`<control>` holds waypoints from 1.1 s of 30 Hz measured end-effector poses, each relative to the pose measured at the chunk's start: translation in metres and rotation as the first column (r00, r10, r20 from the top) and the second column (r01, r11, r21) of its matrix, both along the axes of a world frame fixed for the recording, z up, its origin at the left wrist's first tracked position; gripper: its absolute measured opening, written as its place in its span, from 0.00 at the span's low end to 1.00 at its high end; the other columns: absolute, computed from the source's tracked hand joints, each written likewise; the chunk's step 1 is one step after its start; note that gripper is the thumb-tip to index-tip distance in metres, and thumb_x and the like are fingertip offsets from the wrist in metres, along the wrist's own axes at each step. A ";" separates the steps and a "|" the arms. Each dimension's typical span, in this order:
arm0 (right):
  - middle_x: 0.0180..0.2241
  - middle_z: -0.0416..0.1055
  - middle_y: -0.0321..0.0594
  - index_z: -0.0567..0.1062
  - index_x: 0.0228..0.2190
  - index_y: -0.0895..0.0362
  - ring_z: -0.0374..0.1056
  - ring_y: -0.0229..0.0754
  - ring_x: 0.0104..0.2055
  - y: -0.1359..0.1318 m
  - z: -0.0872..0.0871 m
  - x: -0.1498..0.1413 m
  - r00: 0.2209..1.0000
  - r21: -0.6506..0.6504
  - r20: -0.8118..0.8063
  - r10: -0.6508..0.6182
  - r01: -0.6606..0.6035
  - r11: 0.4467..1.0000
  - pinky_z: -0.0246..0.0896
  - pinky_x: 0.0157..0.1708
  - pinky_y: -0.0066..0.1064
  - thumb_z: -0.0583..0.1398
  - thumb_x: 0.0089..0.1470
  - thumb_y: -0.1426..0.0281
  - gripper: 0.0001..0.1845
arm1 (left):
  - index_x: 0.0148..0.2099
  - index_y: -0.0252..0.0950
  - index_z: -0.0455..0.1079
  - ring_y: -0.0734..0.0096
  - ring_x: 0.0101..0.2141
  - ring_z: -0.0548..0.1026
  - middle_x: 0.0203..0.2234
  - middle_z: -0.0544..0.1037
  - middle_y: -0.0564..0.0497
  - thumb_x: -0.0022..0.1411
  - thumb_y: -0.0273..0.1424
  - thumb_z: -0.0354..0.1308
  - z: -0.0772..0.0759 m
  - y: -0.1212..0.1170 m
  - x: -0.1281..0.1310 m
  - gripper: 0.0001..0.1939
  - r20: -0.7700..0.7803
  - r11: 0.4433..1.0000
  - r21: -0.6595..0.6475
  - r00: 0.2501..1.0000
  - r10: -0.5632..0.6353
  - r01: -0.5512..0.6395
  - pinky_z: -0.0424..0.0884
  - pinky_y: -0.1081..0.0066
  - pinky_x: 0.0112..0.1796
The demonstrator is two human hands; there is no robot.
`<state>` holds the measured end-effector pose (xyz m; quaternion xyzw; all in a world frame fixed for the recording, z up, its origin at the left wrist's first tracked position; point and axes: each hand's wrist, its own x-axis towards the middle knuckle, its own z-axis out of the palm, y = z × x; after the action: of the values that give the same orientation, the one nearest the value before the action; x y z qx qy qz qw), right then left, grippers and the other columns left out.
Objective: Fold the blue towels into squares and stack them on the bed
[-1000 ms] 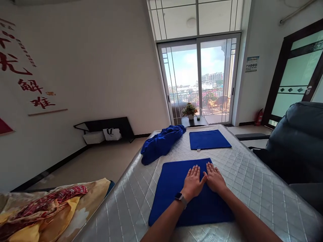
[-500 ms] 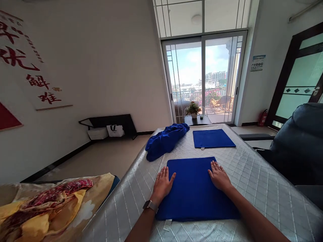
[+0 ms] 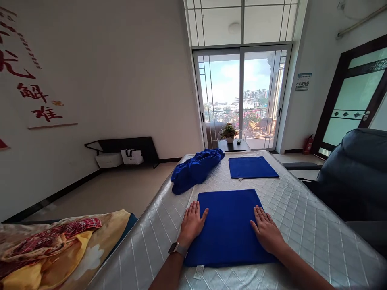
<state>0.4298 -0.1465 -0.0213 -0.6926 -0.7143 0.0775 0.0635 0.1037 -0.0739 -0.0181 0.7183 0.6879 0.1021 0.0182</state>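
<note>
One flat blue cloth (image 3: 228, 229) is framed by the left hand (image 3: 192, 222) and the right hand (image 3: 266, 229), spread out on a quilted silver cover (image 3: 305, 217). Its left edge is straddled by the left hand and its right edge by the right hand, while the middle is left bare between them. A white label (image 3: 198, 272) is seen at the near edge, just beside the left forearm. Farther off, a smaller-looking blue cloth (image 3: 253, 167) is laid flat, with a crumpled blue cloth (image 3: 196, 171) heaped to its left.

One second ago, both hands were placed close together over the cloth; now they are parted to its sides. Since half a second ago, the right hand has been drawn nearer, down from the far right corner, while the left hand has been kept at its edge.

Both hands are held palm down and flattened, fingers outstretched and pointed away, thumbs angled inward over the cloth. A watch (image 3: 177, 249) is worn on the left wrist.
</note>
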 end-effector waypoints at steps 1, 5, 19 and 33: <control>0.72 0.37 0.43 0.46 0.70 0.64 0.32 0.43 0.74 -0.002 -0.001 0.000 1.000 -0.007 -0.007 -0.007 0.007 1.000 0.29 0.71 0.41 0.38 0.67 0.55 0.39 | 0.72 0.24 0.49 0.55 0.70 0.49 0.71 0.51 0.36 0.69 0.58 0.29 0.003 -0.001 0.001 0.47 -0.008 1.000 0.017 1.000 0.000 0.000 0.47 0.54 0.68; 0.72 0.36 0.43 0.46 0.70 0.64 0.31 0.43 0.74 -0.003 -0.001 0.000 0.999 0.003 -0.043 -0.008 0.008 1.000 0.28 0.71 0.42 0.38 0.67 0.54 0.39 | 0.73 0.28 0.50 0.57 0.70 0.48 0.71 0.50 0.40 0.71 0.55 0.30 0.018 -0.016 0.030 0.43 -0.018 0.984 0.109 0.990 -0.143 0.144 0.49 0.55 0.68; 0.72 0.37 0.43 0.47 0.70 0.64 0.34 0.44 0.74 -0.004 0.002 0.002 0.998 0.009 -0.060 -0.007 0.008 1.000 0.30 0.71 0.42 0.40 0.67 0.56 0.38 | 0.74 0.36 0.43 0.59 0.71 0.46 0.72 0.47 0.46 0.73 0.52 0.33 0.019 -0.069 0.114 0.37 0.045 0.812 -0.070 0.815 -0.578 0.579 0.49 0.53 0.68; 0.63 0.65 0.46 0.74 0.55 0.53 0.62 0.49 0.64 -0.032 0.024 0.025 0.936 0.284 -0.241 0.257 -0.186 0.941 0.57 0.63 0.44 0.51 0.65 0.62 0.22 | 0.69 0.43 0.62 0.51 0.65 0.64 0.66 0.65 0.46 0.70 0.50 0.44 -0.002 -0.139 -0.049 0.31 -0.113 0.965 0.217 0.986 -0.123 0.145 0.63 0.48 0.61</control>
<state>0.4548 -0.1785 0.0031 -0.5754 -0.7765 0.0862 0.2419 0.0551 -0.2132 -0.0206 0.7647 0.6220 0.1422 -0.0900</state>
